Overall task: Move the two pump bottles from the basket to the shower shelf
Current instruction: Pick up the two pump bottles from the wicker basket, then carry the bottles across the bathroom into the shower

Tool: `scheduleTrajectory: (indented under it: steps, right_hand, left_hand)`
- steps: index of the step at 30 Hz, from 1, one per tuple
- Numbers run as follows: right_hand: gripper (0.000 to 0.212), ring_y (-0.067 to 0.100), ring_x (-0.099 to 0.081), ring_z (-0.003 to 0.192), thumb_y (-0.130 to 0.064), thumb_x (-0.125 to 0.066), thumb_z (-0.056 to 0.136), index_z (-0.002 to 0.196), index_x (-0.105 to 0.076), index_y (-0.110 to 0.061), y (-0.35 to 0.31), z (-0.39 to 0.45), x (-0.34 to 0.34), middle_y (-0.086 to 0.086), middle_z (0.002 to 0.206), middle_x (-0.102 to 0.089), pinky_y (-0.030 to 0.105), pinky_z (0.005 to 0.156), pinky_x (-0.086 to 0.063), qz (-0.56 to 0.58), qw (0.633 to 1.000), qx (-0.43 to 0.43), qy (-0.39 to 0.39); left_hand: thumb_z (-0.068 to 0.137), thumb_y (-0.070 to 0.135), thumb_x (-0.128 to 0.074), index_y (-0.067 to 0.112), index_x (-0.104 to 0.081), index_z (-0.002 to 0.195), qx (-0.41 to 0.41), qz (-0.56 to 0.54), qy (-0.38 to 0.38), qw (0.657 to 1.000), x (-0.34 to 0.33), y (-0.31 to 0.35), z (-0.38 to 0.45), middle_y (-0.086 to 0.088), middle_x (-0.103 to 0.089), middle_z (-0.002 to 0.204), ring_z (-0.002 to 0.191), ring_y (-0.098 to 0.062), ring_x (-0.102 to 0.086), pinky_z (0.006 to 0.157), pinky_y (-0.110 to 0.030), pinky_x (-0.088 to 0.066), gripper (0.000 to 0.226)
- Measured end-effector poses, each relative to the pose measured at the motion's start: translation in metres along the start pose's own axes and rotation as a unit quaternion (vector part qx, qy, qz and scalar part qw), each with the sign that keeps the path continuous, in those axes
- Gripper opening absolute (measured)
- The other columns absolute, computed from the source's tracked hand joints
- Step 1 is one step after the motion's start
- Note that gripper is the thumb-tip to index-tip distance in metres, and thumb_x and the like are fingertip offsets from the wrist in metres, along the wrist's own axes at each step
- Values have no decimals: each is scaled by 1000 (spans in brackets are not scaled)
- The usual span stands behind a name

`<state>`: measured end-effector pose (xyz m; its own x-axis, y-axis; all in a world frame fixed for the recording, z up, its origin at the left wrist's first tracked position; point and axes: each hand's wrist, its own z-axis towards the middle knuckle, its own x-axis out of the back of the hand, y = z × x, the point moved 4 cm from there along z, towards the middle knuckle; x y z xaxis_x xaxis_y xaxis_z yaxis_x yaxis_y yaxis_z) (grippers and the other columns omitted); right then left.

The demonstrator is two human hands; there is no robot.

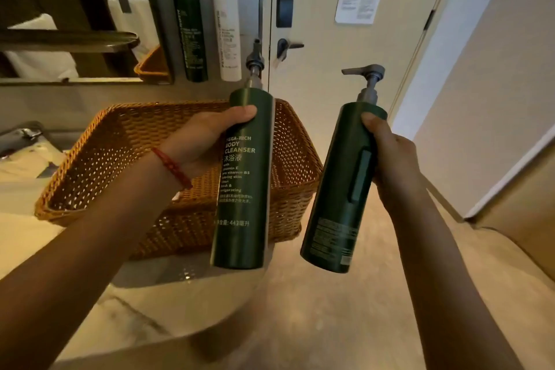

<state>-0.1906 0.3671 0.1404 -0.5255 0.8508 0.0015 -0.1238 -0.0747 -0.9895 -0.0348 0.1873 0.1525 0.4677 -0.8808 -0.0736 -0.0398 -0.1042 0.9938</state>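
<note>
My left hand [204, 141] is wrapped around a tall dark green pump bottle [243, 183] at centre frame, thumb laid across its smooth front and the fingers closed around the far side; pale lettering on the matte cylinder reads "BODY CLEANSER". A red braided cord [171, 167] circles that wrist. My right hand [390, 156], right of centre, is closed on a second dark green bottle [342, 189], thumb pressed near its shoulder, the fingers curled behind it. This one leans slightly, top to the right, and shows a raised rectangular strip and a block of small print near the base. Both have grey metallic pump heads; the right one's flat spout points left. Both bottles are in the air, in front of and above the woven basket [120, 141], a rectangular tray of honey-coloured wicker with an open lattice weave, sitting left of centre on a pale, stone-like rounded counter [186, 297]. In the upper left, a green bottle [189, 39] and a white bottle [227, 39] hang upright against a grey wall. A pale door [324, 75] with a dark lever handle fills the upper centre.
</note>
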Motion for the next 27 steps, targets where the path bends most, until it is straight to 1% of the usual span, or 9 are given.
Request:
scheduleTrajectory:
  steps: [2, 5, 8, 10, 12, 15, 19, 23, 27]
  right_hand:
    - [24, 9, -65, 67, -50, -57, 75, 74, -56, -26, 7, -12, 19, -3, 76, -64, 20, 53, -48, -9, 1000, -4, -15]
    - [23, 7, -66, 62, -50, -57, 75, 72, -56, -27, 21, -34, 44, -8, 70, -66, 16, 50, -48, -21, 998, -7, -54]
    - [21, -1, -65, 62, -48, -57, 77, 72, -58, -27, 35, -60, 58, -19, 60, -68, 9, 44, -47, -27, 993, -13, -110]
    - [20, -1, -65, 62, -46, -58, 76, 71, -60, -27, 45, -80, 60, -22, 60, -68, 9, 44, -46, -27, 987, -28, -153]
    - [22, 1, -65, 62, -49, -62, 69, 71, -63, -27, 56, -102, 58, -20, 61, -69, 10, 44, -46, -21, 978, -48, -201]
    - [41, 6, -67, 63, -58, -59, 56, 77, -65, -23, 70, -136, 48, -15, 65, -71, 12, 46, -47, -15, 961, -72, -266]
    - [52, 9, -67, 60, -59, -61, 52, 84, -66, -19, 86, -178, 26, -11, 64, -72, 14, 46, -48, -14, 935, -107, -337]
    - [44, 7, -66, 58, -61, -62, 53, 75, -67, -22, 93, -224, -2, -11, 62, -71, 14, 44, -47, -25, 907, -108, -406]
    - [26, 8, -65, 55, -45, -63, 72, 74, -66, -19, 96, -280, -31, -7, 60, -70, 16, 45, -48, -44, 869, -115, -479]
  left_hand:
    - [57, 40, -71, 11, -59, 98, 7, -12, 23, 1000, -20, -15, -20, 1, -71, 72, 69, -16, -65, 57, -25, -55, 51]
    - [42, 45, -79, 7, -56, 108, 28, -36, 67, 997, -51, -48, -54, -4, -68, 80, 73, -18, -65, 62, -29, -55, 80]
    - [52, 40, -71, 7, -56, 107, 45, -59, 144, 987, -78, -82, -93, -11, -64, 94, 85, -25, -62, 77, -39, -53, 65]
    - [48, 43, -70, 8, -60, 100, 57, -58, 194, 978, -90, -101, -123, -13, -63, 94, 86, -27, -61, 82, -42, -48, 63]
    - [47, 42, -76, 10, -62, 92, 74, -58, 234, 968, -100, -119, -153, -10, -65, 86, 81, -25, -62, 75, -39, -50, 57]
    - [41, 42, -78, 12, -64, 78, 92, -82, 315, 941, -107, -146, -202, -1, -70, 66, 65, -17, -65, 60, -28, -52, 50]
    - [48, 36, -76, 13, -64, 77, 88, -105, 395, 908, -113, -172, -270, 3, -69, 63, 67, -17, -64, 62, -28, -50, 39]
    - [55, 24, -76, 11, -64, 77, 90, -138, 492, 855, -120, -196, -342, -2, -67, 67, 69, -21, -62, 63, -30, -50, 28]
    - [70, 20, -67, 13, -65, 75, 90, -167, 569, 800, -128, -220, -416, 4, -69, 59, 66, -18, -62, 64, -29, -51, 9]
